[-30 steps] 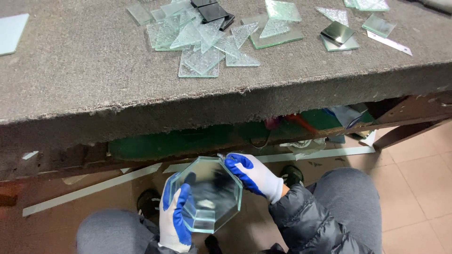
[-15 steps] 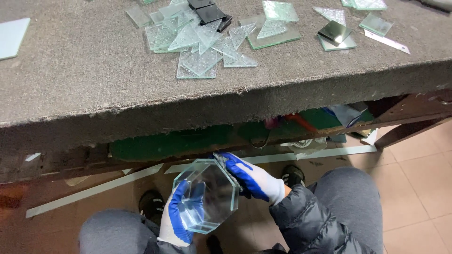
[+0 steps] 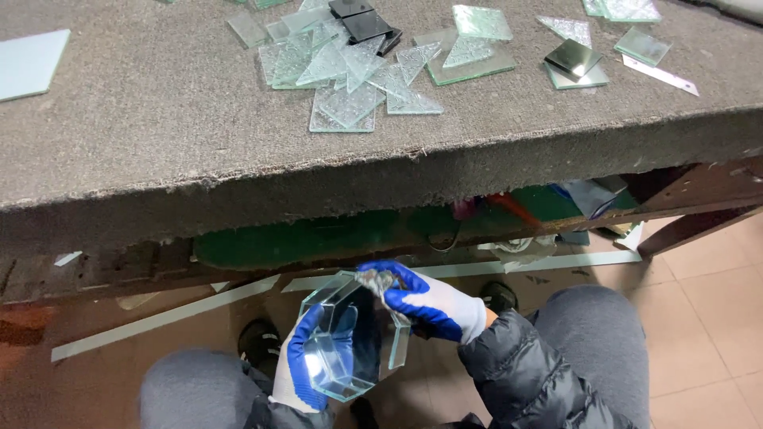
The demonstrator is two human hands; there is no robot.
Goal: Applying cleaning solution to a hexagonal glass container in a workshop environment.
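My left glove [image 3: 306,373] showed blue palm, white cuff; my right glove [image 3: 425,302] the same blue over white. The thick octagonal glass block [image 3: 350,345] ran clear with pale green edges. Up on the grey felt-covered bench top [image 3: 159,135], the scattered textured glass offcuts [image 3: 350,71] looked faintly green and pebbled, beside small black square tiles [image 3: 362,20]. Beige tiled floor [image 3: 715,318], dark grey trousers [image 3: 588,334].

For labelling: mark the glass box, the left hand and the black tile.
glass box [image 3: 350,343], head view, on its clear front pane.
left hand [image 3: 300,372], head view, on the gloved palm.
black tile [image 3: 366,26], head view, on its top face.
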